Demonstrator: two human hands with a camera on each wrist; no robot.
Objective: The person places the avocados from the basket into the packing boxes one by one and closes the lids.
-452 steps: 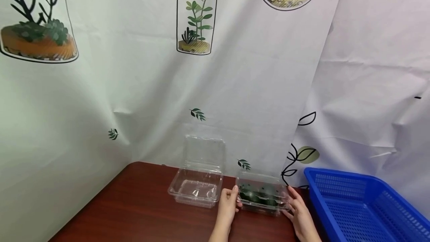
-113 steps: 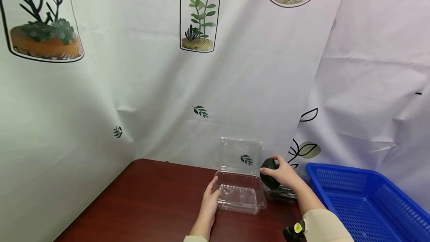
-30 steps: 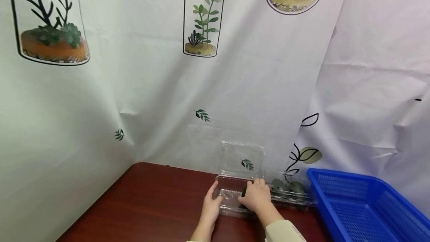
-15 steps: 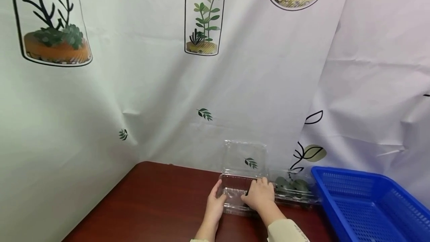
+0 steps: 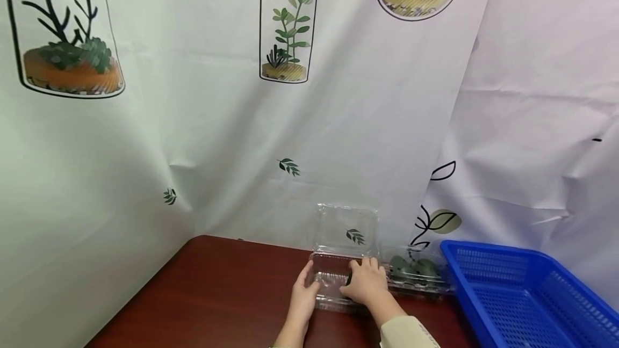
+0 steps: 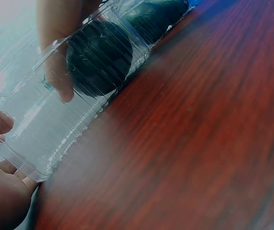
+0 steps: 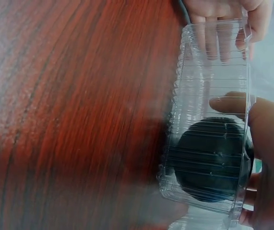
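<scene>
A dark green avocado [image 7: 208, 160] sits in the right end of a clear plastic clamshell container [image 5: 331, 282] whose lid [image 5: 343, 224] stands raised against the wall cloth. My right hand [image 5: 368, 283] reaches in from above, thumb and fingers around the avocado, which is mostly hidden in the head view. My left hand [image 5: 302, 297] grips the container's left end, thumb over the rim and fingers against the outside wall. Just to the right, partly behind my right hand, is a second clear container [image 5: 418, 283] with dark green avocados [image 5: 401, 267] in it.
A blue plastic basket [image 5: 522, 305] with slotted walls stands on the right, close to the second container. Reddish-brown tabletop [image 5: 232, 294] extends to the left. Printed white cloth [image 5: 217, 149] hangs directly behind the containers.
The open container, formerly further left, now stands where the avocado box was; that box moved right. My right hand carried an avocado over and lowered it in. During the last second, both hands barely moved.
</scene>
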